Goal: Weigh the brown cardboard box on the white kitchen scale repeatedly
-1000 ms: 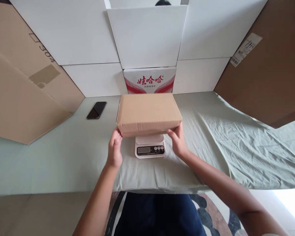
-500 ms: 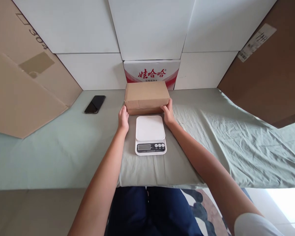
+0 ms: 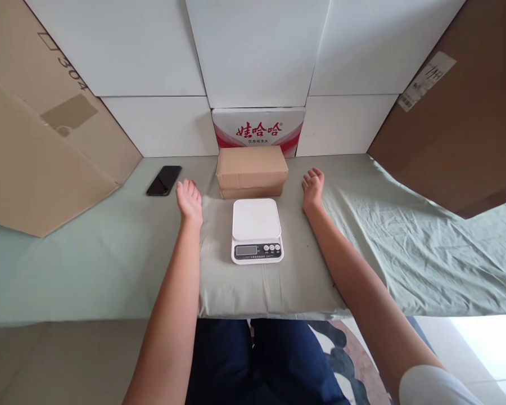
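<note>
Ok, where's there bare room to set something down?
Bare cloth shows in front of the phone, left of the left forearm, and, though wrinkled, between the right forearm and the right cardboard panel. The middle is crowded: the brown box sits close behind the scale, near the printed carton.

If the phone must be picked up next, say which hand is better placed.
Left, I'd judge: the left hand is empty, open, beside the phone; the right hand is across, past the brown box.

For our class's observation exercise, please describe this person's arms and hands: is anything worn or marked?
Left hand and right hand are bare: no gloves, rings or watch visible. A white sleeve shows on the right arm; none shows on the left arm.
</note>
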`<control>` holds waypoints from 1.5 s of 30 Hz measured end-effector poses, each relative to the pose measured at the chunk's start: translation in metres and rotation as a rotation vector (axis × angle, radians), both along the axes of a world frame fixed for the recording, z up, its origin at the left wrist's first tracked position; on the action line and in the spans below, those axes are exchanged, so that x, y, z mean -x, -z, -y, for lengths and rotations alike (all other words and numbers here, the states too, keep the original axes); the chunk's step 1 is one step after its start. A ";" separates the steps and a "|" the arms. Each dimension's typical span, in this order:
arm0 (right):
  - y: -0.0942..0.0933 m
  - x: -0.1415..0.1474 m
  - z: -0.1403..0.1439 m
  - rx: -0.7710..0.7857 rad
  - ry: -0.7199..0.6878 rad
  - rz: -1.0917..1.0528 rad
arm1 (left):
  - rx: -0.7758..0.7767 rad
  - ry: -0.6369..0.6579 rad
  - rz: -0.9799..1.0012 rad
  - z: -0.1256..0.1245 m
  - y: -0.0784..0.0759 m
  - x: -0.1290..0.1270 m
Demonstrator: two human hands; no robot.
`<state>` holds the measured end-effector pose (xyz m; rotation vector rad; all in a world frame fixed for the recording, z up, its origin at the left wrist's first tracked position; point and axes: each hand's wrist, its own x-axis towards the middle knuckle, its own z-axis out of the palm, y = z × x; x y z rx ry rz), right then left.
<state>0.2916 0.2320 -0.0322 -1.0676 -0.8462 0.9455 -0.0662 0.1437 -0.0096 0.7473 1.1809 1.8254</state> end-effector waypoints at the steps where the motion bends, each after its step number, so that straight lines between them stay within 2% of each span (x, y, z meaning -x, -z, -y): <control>1: 0.000 -0.005 0.000 -0.001 0.010 0.015 | 0.008 0.005 -0.004 0.000 0.000 0.001; 5: -0.002 -0.004 0.004 -0.027 -0.039 0.115 | 0.018 0.072 -0.034 -0.003 0.005 -0.016; 10: -0.007 0.022 0.022 -0.086 -0.253 0.176 | 0.006 0.167 -0.122 -0.005 0.013 -0.040; 15: -0.017 0.047 0.041 -0.188 -0.467 0.294 | -0.016 0.231 -0.182 -0.007 0.018 -0.046; 18: -0.022 0.052 0.048 -0.207 -0.443 0.401 | -0.051 0.241 -0.236 -0.006 0.019 -0.047; 21: -0.024 0.052 0.053 -0.246 -0.411 0.458 | -0.128 0.230 -0.324 0.001 0.013 -0.047; 25: -0.019 0.050 0.061 -0.407 -0.402 0.489 | -0.223 0.226 -0.476 0.024 -0.006 -0.047; 28: -0.009 0.043 0.075 -0.515 -0.362 0.522 | -0.307 0.228 -0.524 0.052 -0.020 -0.051; 30: -0.001 0.034 0.092 -0.557 -0.355 0.536 | -0.353 0.224 -0.532 0.075 -0.024 -0.057; 34: 0.008 0.015 0.133 -0.577 -0.422 0.555 | -0.318 0.228 -0.515 0.127 -0.014 -0.065; 37: 0.004 0.010 0.154 -0.577 -0.447 0.587 | -0.249 0.221 -0.497 0.156 -0.001 -0.066; 40: -0.005 0.012 0.160 -0.567 -0.461 0.620 | -0.214 0.198 -0.471 0.167 0.005 -0.065; 45: -0.013 0.014 0.165 -0.527 -0.444 0.624 | -0.185 0.232 -0.474 0.165 0.003 -0.065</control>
